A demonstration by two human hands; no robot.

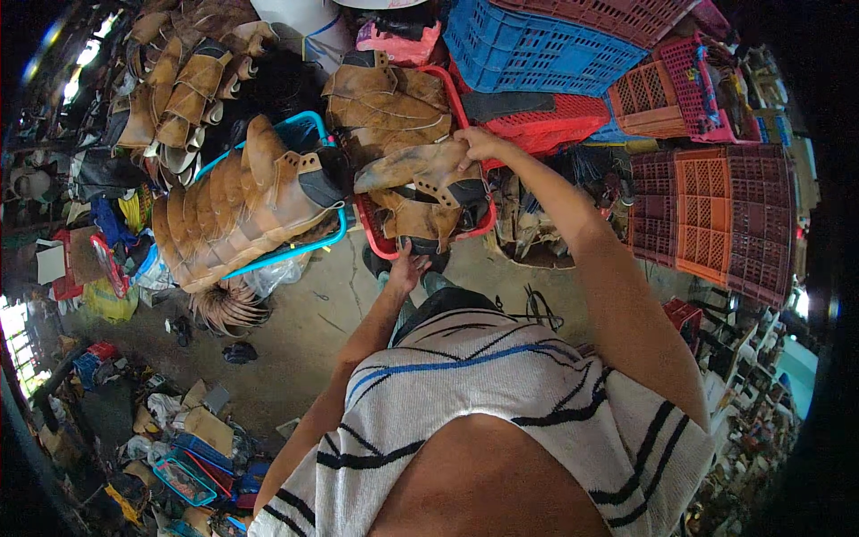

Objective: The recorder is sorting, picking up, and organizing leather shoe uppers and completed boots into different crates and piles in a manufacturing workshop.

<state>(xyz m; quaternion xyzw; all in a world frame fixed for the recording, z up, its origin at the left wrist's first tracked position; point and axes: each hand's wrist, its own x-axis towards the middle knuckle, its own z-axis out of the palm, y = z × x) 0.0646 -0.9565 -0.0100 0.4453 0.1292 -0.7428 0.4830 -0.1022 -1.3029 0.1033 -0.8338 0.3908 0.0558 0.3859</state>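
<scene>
A red basket stands in front of me with several brown leather boot uppers piled in it. My right hand reaches to the basket's right side, its fingers closed on the edge of a brown boot upper with eyelets and a dark collar. At the basket's near rim, my left hand has its fingers closed at the dark-collared end of another boot upper. To the left, a blue basket carries a tight row of similar uppers.
More uppers are heaped at the far left. A blue crate and a red crate stand at the far right. Maroon and orange crates are stacked farther right. Clutter, including a small blue tray, covers the floor at the lower left.
</scene>
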